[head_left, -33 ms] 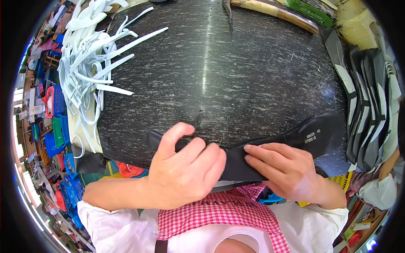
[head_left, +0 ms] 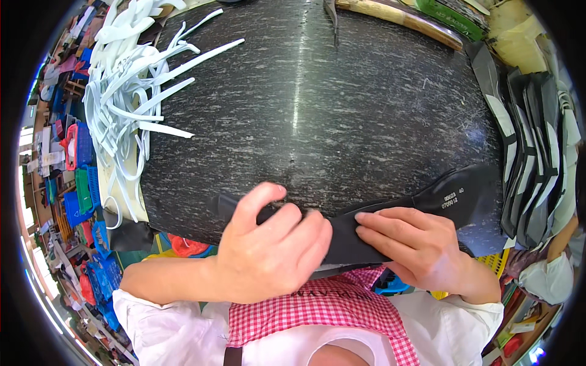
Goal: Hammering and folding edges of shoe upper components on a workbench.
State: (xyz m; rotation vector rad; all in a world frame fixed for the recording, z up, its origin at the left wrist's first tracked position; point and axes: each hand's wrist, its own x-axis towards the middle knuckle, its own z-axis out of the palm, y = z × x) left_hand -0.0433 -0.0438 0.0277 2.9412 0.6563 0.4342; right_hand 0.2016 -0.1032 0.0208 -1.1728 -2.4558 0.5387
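A long, black, leather-like piece (head_left: 343,239) lies along the near edge of the dark, streaked work surface (head_left: 317,110). White printed marks show on its wide right end. My left hand (head_left: 271,247) is closed over its left part, the fingers curled and the index finger bent up; the fingertips are partly hidden. Along the middle of the same piece, my right hand (head_left: 415,244) presses with its fingers held together and straight. Its thumb is out of sight below the near edge.
Loose pale strips (head_left: 131,91) spill over the left side. Several black pieces with white bands (head_left: 531,158) are stacked at the right edge. A wooden-handled hammer (head_left: 403,21) lies at the far side beside a green box (head_left: 452,15).
My left hand has shifted very slightly to the right and nearer to me along the black piece. My right hand has hardly moved.
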